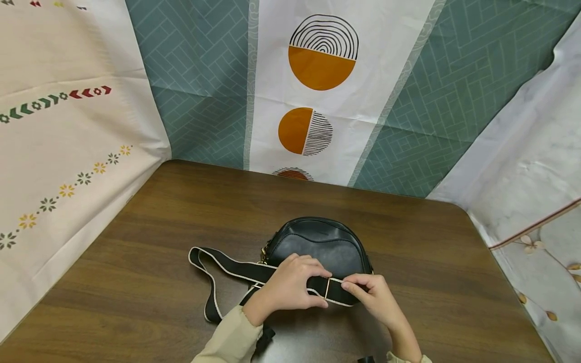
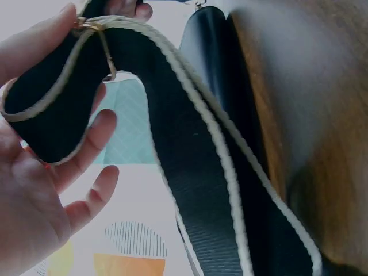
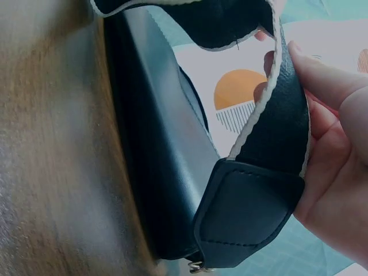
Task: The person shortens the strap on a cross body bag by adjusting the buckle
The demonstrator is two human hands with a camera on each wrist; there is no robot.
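Observation:
A black half-round handbag (image 1: 320, 247) stands on the table with a black, white-edged shoulder strap (image 1: 238, 269) in front of it. My left hand (image 1: 290, 285) pinches the strap at its gold slider buckle (image 1: 327, 288), thumb below and fingers above in the head view. Just right of the buckle, my right hand (image 1: 374, 297) pinches the strap between thumb and fingers. In the left wrist view the strap makes a loop behind the slider (image 2: 108, 54). A stitched leather end tab (image 3: 247, 207) hangs below the right hand, near the bag's metal ring.
Slack strap loops leftward over the brown wooden table (image 1: 136, 262). A patterned cloth (image 1: 199, 85) hangs behind the table, with light cloths at both sides. Small dark pieces (image 1: 365, 359) show by the wrists at the lower edge.

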